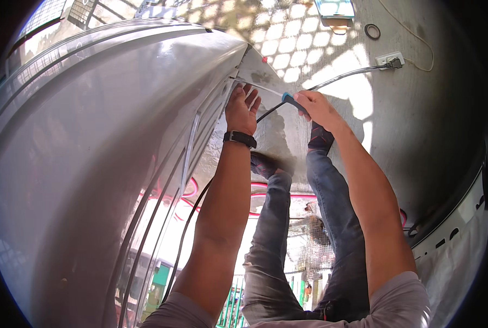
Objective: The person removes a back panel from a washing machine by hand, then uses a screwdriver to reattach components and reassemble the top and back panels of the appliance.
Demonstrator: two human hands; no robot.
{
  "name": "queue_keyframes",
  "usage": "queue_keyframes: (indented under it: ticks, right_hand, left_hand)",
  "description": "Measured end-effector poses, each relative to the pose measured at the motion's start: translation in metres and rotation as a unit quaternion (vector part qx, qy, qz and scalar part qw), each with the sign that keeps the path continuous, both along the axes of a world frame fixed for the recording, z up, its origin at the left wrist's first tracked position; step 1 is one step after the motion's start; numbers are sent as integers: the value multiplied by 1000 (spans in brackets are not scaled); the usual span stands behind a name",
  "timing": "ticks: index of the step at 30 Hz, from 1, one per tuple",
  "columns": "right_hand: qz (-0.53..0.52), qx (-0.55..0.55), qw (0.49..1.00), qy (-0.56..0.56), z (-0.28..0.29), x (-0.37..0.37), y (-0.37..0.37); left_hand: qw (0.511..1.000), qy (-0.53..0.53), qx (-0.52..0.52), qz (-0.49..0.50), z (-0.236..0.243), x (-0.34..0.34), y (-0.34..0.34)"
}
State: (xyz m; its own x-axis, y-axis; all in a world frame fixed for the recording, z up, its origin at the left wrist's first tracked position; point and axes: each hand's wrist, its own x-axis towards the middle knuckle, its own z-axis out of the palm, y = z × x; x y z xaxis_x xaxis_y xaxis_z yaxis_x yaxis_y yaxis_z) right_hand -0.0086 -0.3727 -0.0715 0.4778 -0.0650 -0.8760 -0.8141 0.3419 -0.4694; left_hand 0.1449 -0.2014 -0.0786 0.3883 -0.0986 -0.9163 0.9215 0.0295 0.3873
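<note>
My right hand (315,106) grips a screwdriver (291,101) with a blue and black handle. Its long thin shaft reaches left to the lower edge of a large glossy white panelled body (107,109). My left hand (242,112), with a dark watch on its wrist, is raised just under the shaft's far end, palm showing and fingers apart, beside that edge; whether the fingertips touch the metal I cannot tell. A black cable (274,109) runs behind both hands.
My legs and shoes stand on a concrete floor (418,120). At the top lie a power strip (388,60) with a plug, a black ring (372,31) and a light-blue flat object (334,10). A pink hose (259,185) lies behind my legs; railings show lower down.
</note>
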Motion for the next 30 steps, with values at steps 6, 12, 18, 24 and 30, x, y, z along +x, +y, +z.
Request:
queue_keyframes:
  ticks: [6, 12, 18, 24, 30]
  right_hand:
    - [-46, 120, 990, 57, 15, 12, -10]
    - [45, -365, 911, -184, 34, -8, 45]
    - [-205, 212, 955, 44, 11, 2, 3]
    - [-174, 180, 968, 12, 21, -1, -2]
    - [27, -362, 915, -176, 42, -13, 50]
  left_hand:
    - [1000, 25, 1, 6, -11, 0, -22]
    - [992, 34, 118, -21, -11, 17, -29]
    - [983, 23, 163, -85, -16, 22, -39]
    - [995, 69, -48, 60, -6, 11, -38]
    - [996, 65, 52, 24, -16, 24, -32]
